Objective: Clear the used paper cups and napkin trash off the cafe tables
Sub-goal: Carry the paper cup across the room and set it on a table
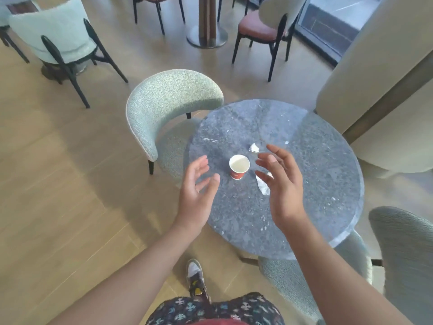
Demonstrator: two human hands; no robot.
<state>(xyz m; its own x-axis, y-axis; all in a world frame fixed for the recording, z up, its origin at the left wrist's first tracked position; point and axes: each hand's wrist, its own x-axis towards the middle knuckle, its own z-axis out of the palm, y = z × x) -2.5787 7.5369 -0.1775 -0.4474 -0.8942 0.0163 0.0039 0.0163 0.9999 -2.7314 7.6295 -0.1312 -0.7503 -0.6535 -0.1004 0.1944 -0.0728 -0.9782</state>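
a red paper cup [239, 166] stands upright near the middle of the round grey stone counter [316, 184]. a crumpled napkin [254, 148] lies just beyond it, another napkin piece [263, 186] beside it under the right hand [282, 181]. both hands, left hand [198, 186] too, hover spread wide, holding nothing, flanking the cup.

Only one view exists, a wide-angle camera on the person's head. It faces forward and steeply down at the round table [316, 184], whose near edge is close below it. The left hand [196, 195] and right hand [283, 184] are near the middle; farther chairs [264, 26] fill the top.
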